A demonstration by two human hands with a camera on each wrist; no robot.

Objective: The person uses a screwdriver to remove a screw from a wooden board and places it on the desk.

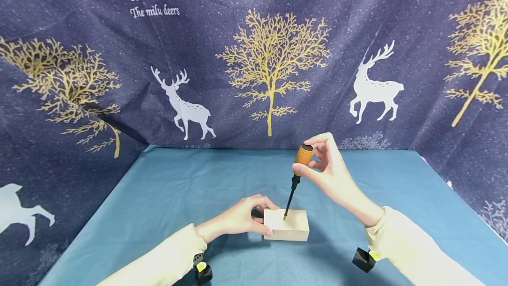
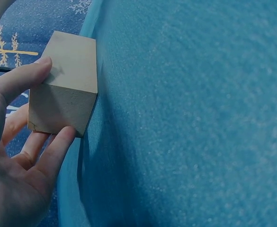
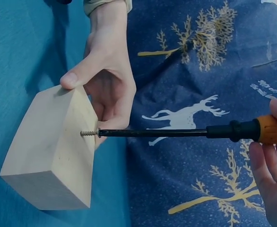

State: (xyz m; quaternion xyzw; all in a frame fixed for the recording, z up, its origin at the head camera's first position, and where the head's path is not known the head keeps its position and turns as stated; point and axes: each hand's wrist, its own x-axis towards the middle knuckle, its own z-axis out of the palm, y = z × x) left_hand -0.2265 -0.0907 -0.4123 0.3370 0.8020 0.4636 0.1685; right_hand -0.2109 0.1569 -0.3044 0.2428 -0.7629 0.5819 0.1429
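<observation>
A pale wooden block (image 1: pixel 286 233) lies on the blue cloth. My left hand (image 1: pixel 248 216) grips its left end, the thumb on the front face and the fingers behind, as the left wrist view of the block (image 2: pixel 74 61) also shows. A brass-coloured screw (image 3: pixel 88 133) stands partly sunk in the block's top face. The screwdriver (image 1: pixel 291 195), with an orange and black handle (image 1: pixel 304 155) and a dark shaft, has its tip at the screw's head and leans slightly right. My right hand (image 1: pixel 327 164) holds the handle between thumb and fingers, above the block.
Blue cloth (image 1: pixel 190 180) covers the table. A dark blue hanging (image 1: pixel 190 47) with white deer and golden trees rises behind it and along the sides. Small black devices (image 1: pixel 363 259) are strapped at both wrists.
</observation>
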